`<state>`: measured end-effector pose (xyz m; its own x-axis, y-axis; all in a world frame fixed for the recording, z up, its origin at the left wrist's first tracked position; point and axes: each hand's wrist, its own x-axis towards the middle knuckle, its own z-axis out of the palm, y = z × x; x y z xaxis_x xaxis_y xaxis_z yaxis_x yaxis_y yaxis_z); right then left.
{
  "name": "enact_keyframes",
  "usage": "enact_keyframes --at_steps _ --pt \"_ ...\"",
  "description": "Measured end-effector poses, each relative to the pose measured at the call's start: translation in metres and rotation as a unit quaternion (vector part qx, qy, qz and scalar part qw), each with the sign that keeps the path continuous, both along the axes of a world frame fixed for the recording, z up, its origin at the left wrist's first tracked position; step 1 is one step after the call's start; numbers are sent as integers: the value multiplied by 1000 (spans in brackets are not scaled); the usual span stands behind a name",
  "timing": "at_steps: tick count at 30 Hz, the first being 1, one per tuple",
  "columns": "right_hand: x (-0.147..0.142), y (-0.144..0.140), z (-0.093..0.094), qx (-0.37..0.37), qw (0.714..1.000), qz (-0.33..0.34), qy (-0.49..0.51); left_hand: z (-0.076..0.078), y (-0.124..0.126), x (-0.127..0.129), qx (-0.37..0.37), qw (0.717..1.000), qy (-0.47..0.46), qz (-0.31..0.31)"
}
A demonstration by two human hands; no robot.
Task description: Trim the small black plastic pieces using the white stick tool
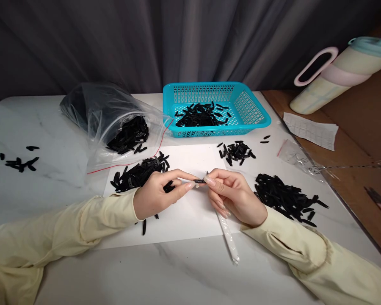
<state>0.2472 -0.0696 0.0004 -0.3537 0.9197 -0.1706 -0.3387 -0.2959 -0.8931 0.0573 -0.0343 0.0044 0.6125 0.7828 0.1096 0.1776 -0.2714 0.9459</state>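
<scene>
A slim black piece (199,181), pointed like a small leaf, is held level between both hands over a white paper sheet (190,224). My left hand (160,190) pinches its left end between thumb and forefinger. Its right end is in the fingertips of my right hand (233,192). A thin tool with a white, plastic-wrapped handle (229,239) runs under my right hand, its dark tip showing above the fingers; its kind is unclear. Beside my left hand lies a heap of similar black pieces (136,176). Another heap (282,197) is by my right wrist.
A blue perforated basket (263,123) with black pieces stands at the back. Left of it, an open clear zip bag (104,114) spills more. Small groups of pieces (238,152) lie around. At right are a tumbler (343,76), a paper slip (311,129) and a small plastic bag (298,159).
</scene>
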Motion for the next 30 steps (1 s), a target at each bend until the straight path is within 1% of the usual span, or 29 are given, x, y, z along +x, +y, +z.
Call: enact_keyframes --at_steps 4,6,8,14,24,30 --pt "-2 -6 -1 77 992 -46 -93 1 -1 0 19 1000 -3 -1" --pt "-3 -7 -1 99 986 -60 -116 2 0 0 27 1000 -1 -1" --pt "-3 -8 -1 105 985 -63 -121 2 0 0 38 999 2 1" --pt "-2 -7 -2 86 990 -41 -106 2 0 -2 80 997 5 1" --pt "0 -2 -1 12 1000 -2 -16 3 -1 -2 124 992 7 14" --pt "-2 -2 1 32 999 3 -19 3 -1 -1 170 985 5 25"
